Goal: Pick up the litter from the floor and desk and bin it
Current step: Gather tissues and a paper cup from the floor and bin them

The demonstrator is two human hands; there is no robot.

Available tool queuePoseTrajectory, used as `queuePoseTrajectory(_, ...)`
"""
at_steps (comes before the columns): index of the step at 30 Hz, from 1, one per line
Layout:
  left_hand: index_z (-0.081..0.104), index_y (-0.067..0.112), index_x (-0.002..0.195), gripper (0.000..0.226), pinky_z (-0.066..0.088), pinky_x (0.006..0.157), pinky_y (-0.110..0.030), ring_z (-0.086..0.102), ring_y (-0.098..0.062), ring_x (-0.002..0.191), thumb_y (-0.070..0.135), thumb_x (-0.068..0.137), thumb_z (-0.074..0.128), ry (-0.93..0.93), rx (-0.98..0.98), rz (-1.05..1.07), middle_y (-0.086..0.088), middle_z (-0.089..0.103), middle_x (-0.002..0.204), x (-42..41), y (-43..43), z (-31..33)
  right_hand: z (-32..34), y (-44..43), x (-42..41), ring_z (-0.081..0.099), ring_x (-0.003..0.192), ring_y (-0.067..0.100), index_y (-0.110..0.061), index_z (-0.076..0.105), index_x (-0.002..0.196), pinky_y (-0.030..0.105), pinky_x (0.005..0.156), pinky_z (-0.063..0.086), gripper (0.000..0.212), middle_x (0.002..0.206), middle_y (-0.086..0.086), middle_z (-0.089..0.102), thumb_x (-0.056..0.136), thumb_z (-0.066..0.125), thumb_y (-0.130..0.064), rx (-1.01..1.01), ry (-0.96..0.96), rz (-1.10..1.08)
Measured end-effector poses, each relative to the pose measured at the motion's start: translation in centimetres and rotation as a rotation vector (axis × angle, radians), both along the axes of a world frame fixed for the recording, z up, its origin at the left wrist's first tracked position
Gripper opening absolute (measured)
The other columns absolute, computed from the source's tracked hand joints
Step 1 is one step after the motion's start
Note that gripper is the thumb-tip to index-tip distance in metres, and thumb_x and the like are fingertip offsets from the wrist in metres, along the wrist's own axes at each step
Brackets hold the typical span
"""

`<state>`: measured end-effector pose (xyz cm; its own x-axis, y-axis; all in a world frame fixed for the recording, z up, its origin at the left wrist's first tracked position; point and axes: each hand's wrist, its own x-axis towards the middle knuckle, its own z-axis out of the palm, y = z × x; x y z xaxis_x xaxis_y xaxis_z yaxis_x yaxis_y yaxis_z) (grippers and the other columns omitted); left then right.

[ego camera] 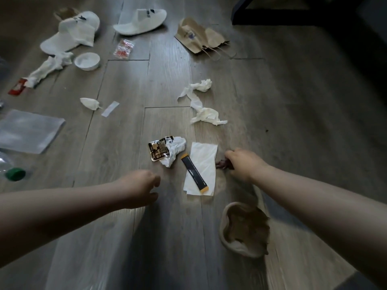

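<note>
Litter lies scattered over a wood-plank floor. Just ahead of my hands are a black-and-gold wrapper (pixel 158 150), a crumpled white tissue (pixel 175 152) and a black stick sachet (pixel 194 174) with orange ends lying on a white paper sheet (pixel 206 158). My right hand (pixel 243 164) is low at the sheet's right edge, its fingers curled round a small dark red scrap (pixel 222 164). My left hand (pixel 140 188) hovers left of the sheet with loosely curled fingers and holds nothing. Under my right forearm is an open brown paper bag (pixel 244 229) with crumpled paper inside.
Farther off lie a long twisted tissue (pixel 201 107), a flattened brown bag (pixel 199 36), two white paper containers (pixel 138 21) (pixel 73 32), a small white bowl (pixel 87 61), a red-and-white packet (pixel 123 49), a clear pouch (pixel 27 130) and a green-capped bottle (pixel 14 174). Dark furniture (pixel 293 15) stands at top right.
</note>
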<state>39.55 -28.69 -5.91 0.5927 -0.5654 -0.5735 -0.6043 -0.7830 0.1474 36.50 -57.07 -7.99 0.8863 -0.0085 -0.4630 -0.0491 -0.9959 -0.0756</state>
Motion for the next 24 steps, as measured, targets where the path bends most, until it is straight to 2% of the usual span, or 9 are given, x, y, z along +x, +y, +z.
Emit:
queuePoseTrajectory(3,0.056,0.019,0.120,0.034,0.049,0.083,-0.027,0.058,-0.016,0.104,0.036,0.091,0.057,0.014,0.010,-0.007,0.001,0.059,0.117,0.0,0.2,-0.2,0.7,-0.2,-1.3,0.056,0.091,0.021,-0.020,0.055,0.106,0.030,0.072,0.046,0.022,0.107,0.005,0.056,0.086,0.063,-0.027,0.029,-0.039,-0.011)
queuePoseTrajectory(6,0.057,0.018,0.119,0.034,0.050,0.082,-0.028,0.058,-0.018,0.103,0.036,0.090,0.059,0.026,0.021,0.002,0.000,0.060,0.116,0.1,-0.3,-0.3,2.4,-0.6,-3.2,0.053,0.080,0.019,-0.022,0.051,0.091,0.029,0.061,0.038,0.018,0.096,0.002,0.056,0.083,0.064,-0.031,0.107,-0.126,-0.109)
queuePoseTrajectory(10,0.057,0.019,0.117,0.033,0.050,0.081,-0.030,0.058,-0.018,0.100,0.037,0.089,0.061,0.044,0.020,-0.022,-0.001,0.060,0.114,0.1,-1.5,-0.5,4.5,-0.3,-7.2,0.054,0.080,0.018,-0.022,0.052,0.086,0.032,0.061,0.040,0.020,0.090,-0.001,0.055,0.080,0.065,-0.035,0.194,-0.157,-0.198)
queuePoseTrajectory(13,0.059,0.019,0.114,0.032,0.050,0.079,-0.028,0.059,-0.018,0.098,0.037,0.087,0.062,0.040,0.003,-0.036,0.000,0.062,0.112,-0.2,-2.2,-0.6,5.0,0.2,-10.3,0.056,0.080,0.014,-0.024,0.053,0.091,0.030,0.065,0.047,0.024,0.092,-0.004,0.054,0.080,0.066,-0.041,0.227,-0.125,-0.213)
queuePoseTrajectory(16,0.060,0.019,0.112,0.032,0.048,0.076,-0.028,0.060,-0.018,0.097,0.036,0.086,0.063,0.038,-0.005,-0.039,-0.001,0.063,0.111,-0.4,-2.5,-0.8,5.1,0.6,-12.7,0.055,0.079,0.007,-0.029,0.052,0.093,0.024,0.063,0.045,0.024,0.091,-0.010,0.053,0.081,0.067,-0.045,0.251,-0.088,-0.221)
queuePoseTrajectory(19,0.059,0.019,0.113,0.033,0.048,0.075,-0.026,0.060,-0.018,0.097,0.037,0.086,0.063,0.036,0.012,-0.048,0.000,0.063,0.112,-0.7,-2.7,-0.8,4.9,0.9,-14.5,0.056,0.085,0.009,-0.028,0.053,0.097,0.026,0.070,0.047,0.025,0.095,-0.010,0.055,0.083,0.064,-0.045,0.232,-0.056,-0.187)
queuePoseTrajectory(24,0.058,0.020,0.114,0.032,0.048,0.077,-0.026,0.058,-0.016,0.097,0.037,0.088,0.062,0.052,0.036,-0.079,0.001,0.061,0.113,-1.3,-2.6,-0.7,4.1,1.2,-15.6,0.055,0.107,0.015,-0.025,0.051,0.116,0.023,0.073,0.033,0.042,0.117,-0.005,0.056,0.083,0.063,-0.048,0.159,0.007,-0.093)
